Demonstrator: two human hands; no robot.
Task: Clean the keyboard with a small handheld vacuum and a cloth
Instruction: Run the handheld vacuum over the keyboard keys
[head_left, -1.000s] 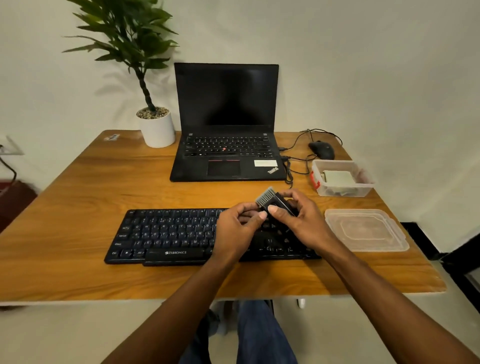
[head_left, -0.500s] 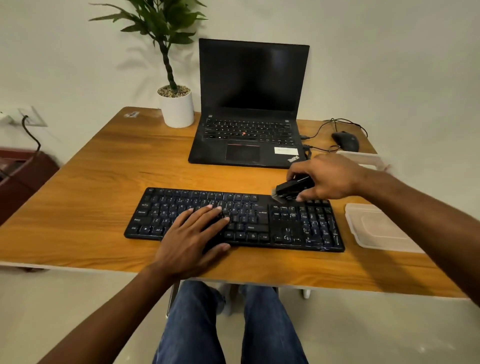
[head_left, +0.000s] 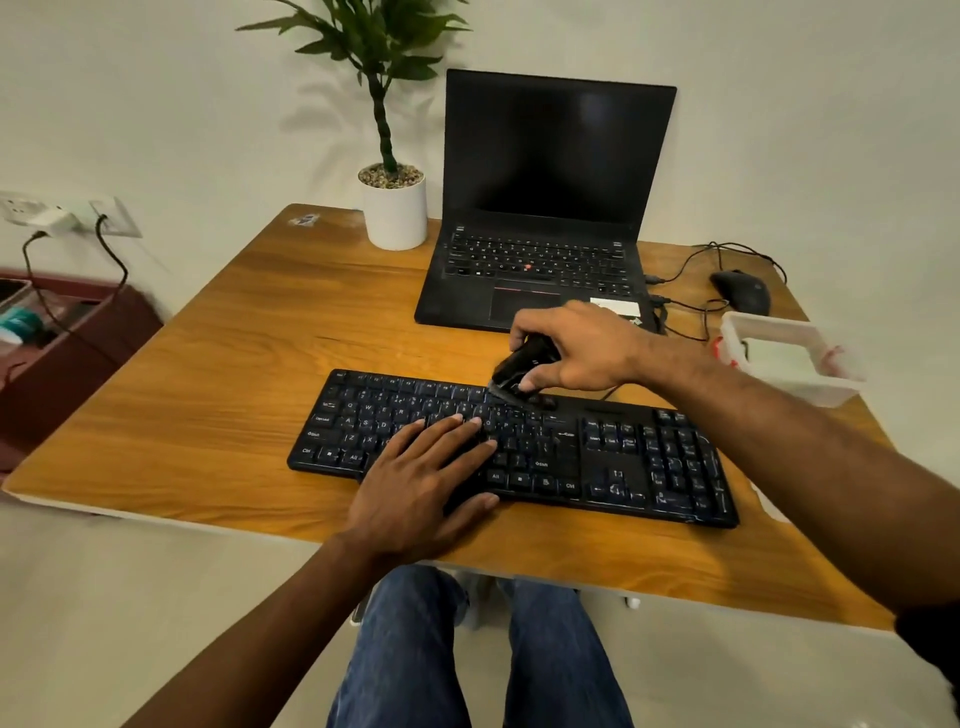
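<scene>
Gripping the small black handheld vacuum (head_left: 522, 364), the right hand (head_left: 576, 349) has its fingers (head_left: 530, 385) curled round the body, with the brush end tipped down and to the person's left onto the top rows of the flat black plastic keyboard (head_left: 649, 457). The contact spot sits near the middle of the keyboard's far edge. That keyboard lies on the wooden counter (head_left: 208, 405) with its long axis running left to right across the person, slightly skewed so that its right end comes nearer the counter's front edge.

The left hand (head_left: 421, 483) rests flat on the letter keys at the near side, fingers straight and a little spread, pinning the board down. It lies just in front of and to the left of the brush, close but apart from it.

A sweep along the rows would probably follow that long axis. Leftward, the path runs just behind the left fingertips; rightward, the number pad is unobstructed. No cloth is visible.
</scene>
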